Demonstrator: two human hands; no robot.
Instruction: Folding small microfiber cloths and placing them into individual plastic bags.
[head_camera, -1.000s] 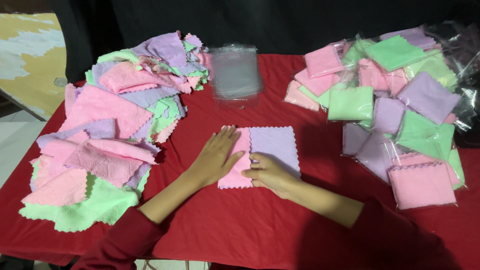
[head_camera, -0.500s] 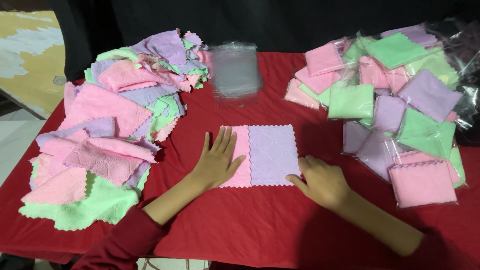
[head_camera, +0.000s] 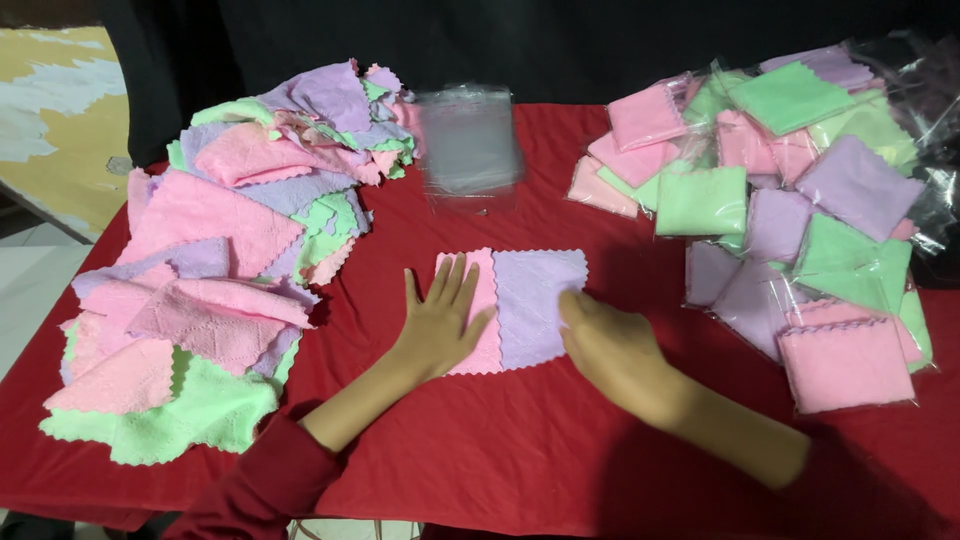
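A folded purple cloth lies on top of a pink cloth in the middle of the red table. My left hand rests flat on the pink cloth with its fingers spread. At the purple cloth's lower right edge my right hand touches it with the fingertips, holding nothing.
A loose heap of pink, purple and green cloths covers the left side. A stack of clear plastic bags sits at the back centre. Bagged folded cloths are piled on the right.
My right hand slid off the purple cloth to the right, then came back to its right edge. My left hand stayed flat on the pink cloth.
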